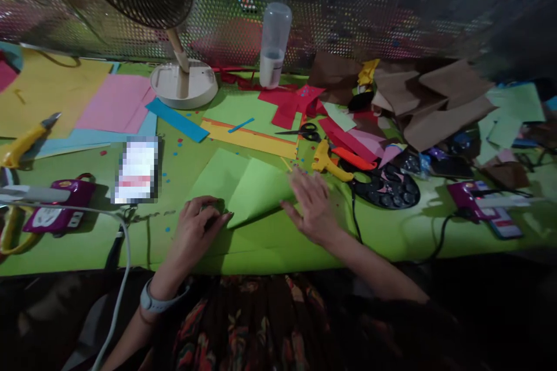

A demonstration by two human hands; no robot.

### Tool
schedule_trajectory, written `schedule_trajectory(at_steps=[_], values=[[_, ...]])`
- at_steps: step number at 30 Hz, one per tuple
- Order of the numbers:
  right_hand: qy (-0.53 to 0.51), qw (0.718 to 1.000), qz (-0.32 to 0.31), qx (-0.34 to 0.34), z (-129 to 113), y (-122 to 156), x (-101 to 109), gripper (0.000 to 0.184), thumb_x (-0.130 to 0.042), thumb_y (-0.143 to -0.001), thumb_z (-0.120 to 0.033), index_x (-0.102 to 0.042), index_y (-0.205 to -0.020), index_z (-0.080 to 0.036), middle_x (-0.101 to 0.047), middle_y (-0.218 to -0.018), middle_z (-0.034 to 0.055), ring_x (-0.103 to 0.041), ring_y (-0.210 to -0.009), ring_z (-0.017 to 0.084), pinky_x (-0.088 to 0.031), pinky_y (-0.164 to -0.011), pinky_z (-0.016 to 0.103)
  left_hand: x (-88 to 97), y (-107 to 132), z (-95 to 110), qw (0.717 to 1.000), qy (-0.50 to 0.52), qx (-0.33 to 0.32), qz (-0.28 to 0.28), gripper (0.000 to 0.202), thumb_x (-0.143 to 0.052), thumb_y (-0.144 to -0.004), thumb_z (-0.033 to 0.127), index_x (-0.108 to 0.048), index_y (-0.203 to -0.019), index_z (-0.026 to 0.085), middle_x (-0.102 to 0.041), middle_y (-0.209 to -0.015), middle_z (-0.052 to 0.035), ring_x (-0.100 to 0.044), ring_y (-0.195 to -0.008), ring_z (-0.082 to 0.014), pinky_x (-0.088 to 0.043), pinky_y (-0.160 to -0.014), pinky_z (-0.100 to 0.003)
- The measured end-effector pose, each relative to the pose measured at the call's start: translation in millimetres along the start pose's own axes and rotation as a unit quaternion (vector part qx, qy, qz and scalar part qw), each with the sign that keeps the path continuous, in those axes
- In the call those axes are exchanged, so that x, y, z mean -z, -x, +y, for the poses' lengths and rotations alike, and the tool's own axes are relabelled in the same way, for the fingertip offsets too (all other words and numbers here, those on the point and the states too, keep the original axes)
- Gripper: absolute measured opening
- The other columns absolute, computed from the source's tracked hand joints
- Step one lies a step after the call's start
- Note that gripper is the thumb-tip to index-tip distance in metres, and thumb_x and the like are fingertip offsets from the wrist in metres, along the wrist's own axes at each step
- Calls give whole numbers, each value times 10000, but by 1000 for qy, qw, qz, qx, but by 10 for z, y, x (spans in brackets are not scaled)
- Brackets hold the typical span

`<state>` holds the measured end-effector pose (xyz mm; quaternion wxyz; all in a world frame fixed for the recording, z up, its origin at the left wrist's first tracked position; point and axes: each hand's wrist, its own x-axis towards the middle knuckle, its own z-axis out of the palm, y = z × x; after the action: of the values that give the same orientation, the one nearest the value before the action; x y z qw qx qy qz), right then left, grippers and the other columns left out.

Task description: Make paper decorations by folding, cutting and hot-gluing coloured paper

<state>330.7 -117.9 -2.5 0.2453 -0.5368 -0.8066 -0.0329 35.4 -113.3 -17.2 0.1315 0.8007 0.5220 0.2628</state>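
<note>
A light green sheet of paper (256, 185) lies in front of me, with a crease down it and its right part lifted off the table. At its lower left corner, my left hand (198, 223) is closed, thumb and fingertips pinching the paper's edge. My right hand (311, 203) rests on the right side of the sheet with its fingers stretched out and slightly spread. Just beyond the right hand lies a yellow glue gun (328, 162) with an orange part. Black scissors (304, 132) are a little farther back.
A fan (185, 87) and a water bottle (275, 46) stand at the back. A phone (137, 171) and a purple power socket box (61, 206) with cables are on the left. A black palette (387, 188), brown paper pieces (439, 98) and another purple box (470, 200) occupy the right.
</note>
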Motion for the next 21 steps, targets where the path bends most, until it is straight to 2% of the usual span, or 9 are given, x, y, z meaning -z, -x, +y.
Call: schedule_trajectory(at_steps=[2, 3, 5, 7, 9, 13, 16, 19, 21], values=[[-19, 996, 13, -86, 103, -63, 42, 613, -414, -994, -508, -364, -1506, -175, -575, -1400, 158, -484, -1344, 299, -294, -1157, 569, 5, -4, -12, 1000, 7, 0, -8, 278, -575, -928, 411, -635, -748, 208, -636, -1064, -105, -594, -1014, -263, -467, -879, -439], [-40, 993, 7, -114, 154, -78, 50, 572, -395, -1000, -509, -413, -1476, -192, -639, -1311, 142, -544, -1278, 291, -308, -1148, 563, 7, -4, -18, 1000, 9, 2, -10, 280, -573, -929, 417, -638, -752, 209, -637, -1066, -106, -593, -1021, -264, -468, -884, -440], [-89, 986, -25, -136, 239, -74, 37, 453, -377, -1013, -483, -554, -1348, -235, -735, -1073, 89, -642, -1102, 268, -355, -1114, 536, 7, -1, -26, 1000, 10, 9, -13, 289, -570, -928, 428, -638, -753, 209, -638, -1069, -109, -589, -1029, -266, -468, -888, -439], [-118, 980, -55, -148, 292, -39, -4, 377, -385, -1017, -440, -633, -1223, -246, -747, -911, 57, -665, -995, 257, -408, -1053, 506, 8, 1, -23, 1000, 8, 18, -17, 295, -571, -927, 432, -633, -747, 206, -637, -1066, -109, -588, -1022, -262, -466, -889, -436], [-102, 979, -70, -162, 312, 6, -56, 354, -388, -1018, -403, -642, -1197, -232, -741, -895, 63, -656, -971, 261, -442, -971, 480, 11, 1, -8, 999, 6, 23, -24, 291, -570, -928, 419, -625, -738, 205, -633, -1064, -110, -587, -1025, -258, -463, -894, -434], [-5, 982, -92, -164, 298, 64, -138, 399, -372, -1021, -365, -584, -1318, -203, -727, -1014, 111, -629, -965, 286, -439, -873, 464, 11, -13, 37, 999, -12, 23, -24, 266, -568, -926, 366, -603, -714, 208, -632, -1044, -118, -585, -1043, -265, -461, -889, -442], [45, 988, -72, -132, 259, 79, -147, 436, -387, -1014, -299, -527, -1411, -187, -698, -1149, 154, -605, -1046, 314, -436, -908, 497, -1, -30, 48, 999, -26, 24, -21, 245, -564, -924, 346, -590, -720, 213, -635, -1014, -112, -591, -1029, -268, -461, -890, -453], [33, 997, -65, -15, 184, 90, -117, 466, -396, -1001, -197, -478, -1460, -204, -603, -1373, 136, -524, -1269, 287, -405, -1042, 489, -14, -41, 31, 999, -33, 15, -18, 226, -565, -927, 333, -586, -740, 209, -628, -1014, -116, -591, -1003, -268, -463, -882, -456], [5, 993, -97, 72, 124, 101, -99, 470, -430, -1008, -265, -456, -1472, -198, -512, -1481, 118, -419, -1396, 268, -350, -1129, 493, -19, -41, 15, 999, -36, 8, -14, 223, -567, -930, 327, -580, -741, 208, -622, -1019, -120, -587, -990, -268, -464, -867, -452]])
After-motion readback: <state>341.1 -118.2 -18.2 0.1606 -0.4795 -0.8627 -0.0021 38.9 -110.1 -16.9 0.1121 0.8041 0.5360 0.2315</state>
